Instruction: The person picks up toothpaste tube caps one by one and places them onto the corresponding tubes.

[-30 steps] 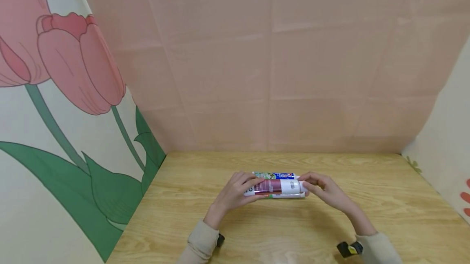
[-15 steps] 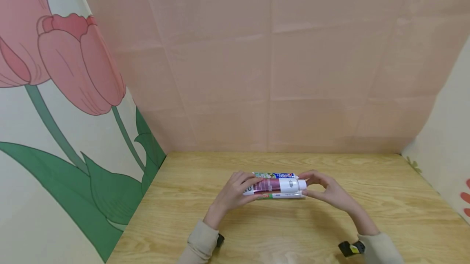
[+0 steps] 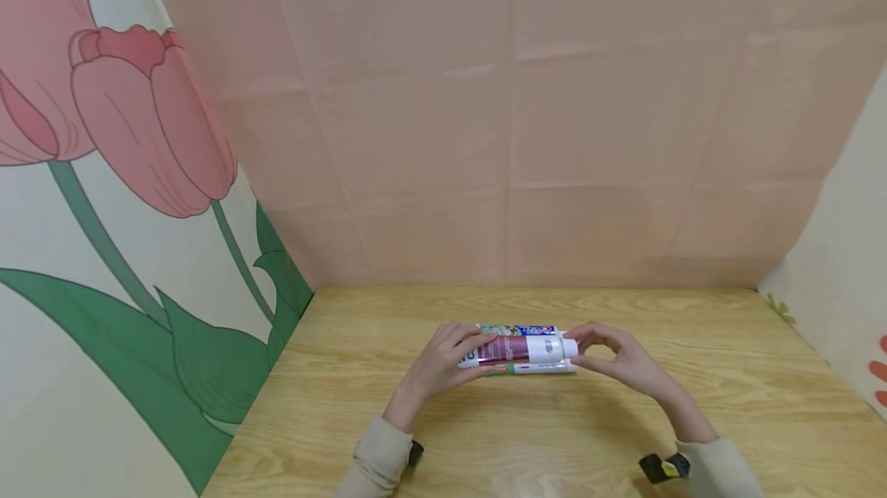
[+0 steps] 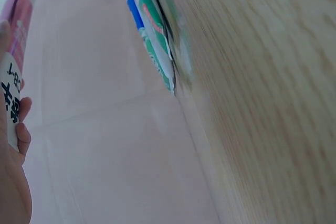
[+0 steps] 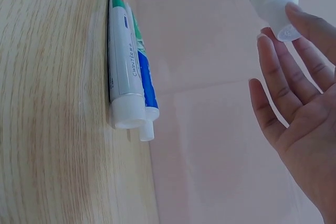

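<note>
In the head view my left hand [image 3: 438, 363] grips the rear part of a toothpaste tube [image 3: 507, 349], purple-pink and white with dark lettering. It holds the tube level, above the table, with the capped end to the right. My right hand [image 3: 619, 359] is at that end, thumb and fingertips around the white cap [image 5: 288, 33]. In the right wrist view the thumb touches the cap's side, with fingers on the far side partly hidden. Beneath lie a blue and green toothpaste tube [image 3: 537, 331] and a white and green toothpaste tube [image 3: 543, 369], side by side.
The tubes lie on a wood-grain table [image 3: 485, 436]. A pinkish sheet [image 3: 513, 136] hangs behind its back edge. Walls with painted flowers [image 3: 152, 121] border the left and right sides.
My right fingers and thumb have spread and shifted slightly around the cap, showing more of it. The held tube has tilted very slightly; my left hand stays in place.
</note>
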Available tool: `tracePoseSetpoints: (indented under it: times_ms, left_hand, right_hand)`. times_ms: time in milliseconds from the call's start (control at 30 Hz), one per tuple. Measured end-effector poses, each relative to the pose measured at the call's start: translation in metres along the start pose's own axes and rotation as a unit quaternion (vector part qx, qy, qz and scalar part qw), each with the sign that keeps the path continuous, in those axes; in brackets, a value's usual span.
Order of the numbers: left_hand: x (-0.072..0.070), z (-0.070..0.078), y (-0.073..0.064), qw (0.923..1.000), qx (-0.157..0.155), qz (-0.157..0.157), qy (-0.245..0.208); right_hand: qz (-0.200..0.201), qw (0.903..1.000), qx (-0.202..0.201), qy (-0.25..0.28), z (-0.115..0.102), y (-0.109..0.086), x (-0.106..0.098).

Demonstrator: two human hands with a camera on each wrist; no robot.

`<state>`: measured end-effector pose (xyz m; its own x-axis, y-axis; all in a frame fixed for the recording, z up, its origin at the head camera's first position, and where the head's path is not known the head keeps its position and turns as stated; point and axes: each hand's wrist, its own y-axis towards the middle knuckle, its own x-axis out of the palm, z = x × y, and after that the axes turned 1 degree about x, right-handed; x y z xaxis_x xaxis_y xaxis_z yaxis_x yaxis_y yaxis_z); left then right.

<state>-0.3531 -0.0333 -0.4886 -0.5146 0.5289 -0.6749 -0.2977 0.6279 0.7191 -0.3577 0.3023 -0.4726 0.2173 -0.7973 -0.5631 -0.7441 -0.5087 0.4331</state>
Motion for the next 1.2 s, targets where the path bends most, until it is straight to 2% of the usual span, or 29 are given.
tracePoseSetpoints:
  times_ms: [167,400,600,800,1067,1200]
  left_hand:
    - [-0.0006,-0.0002,-0.0006,0.9999,-0.003,-0.009,-0.005]
    - [-0.0006,0.0003,-0.0007,0.9999,-0.005,-0.009,-0.012]
    - [0.0001,0.0014,0.0004,0.9999,-0.002,-0.006,-0.015]
    - [0.0006,0.0015,0.0001,0.9999,-0.003,-0.012,-0.012]
    - [-0.0002,0.0029,0.002,0.9999,0.009,-0.002,-0.007]
    - [0.0008,0.0033,0.0025,0.9999,0.012,0.002,-0.01]
  right_hand:
    - [-0.003,0.9999,0.011,0.0,-0.0025,0.0,-0.0009]
    - [-0.012,0.9999,0.006,0.01,0.0002,-0.0002,-0.0007]
    - [-0.024,0.9992,0.029,0.017,0.0022,-0.0004,-0.0009]
    - [-0.031,0.9987,0.032,0.025,0.0044,0.0006,-0.0012]
    - [-0.04,0.9977,0.054,0.008,0.0061,0.0008,-0.0009]
    - [-0.045,0.9978,0.049,0.002,0.0069,0.0011,-0.0003]
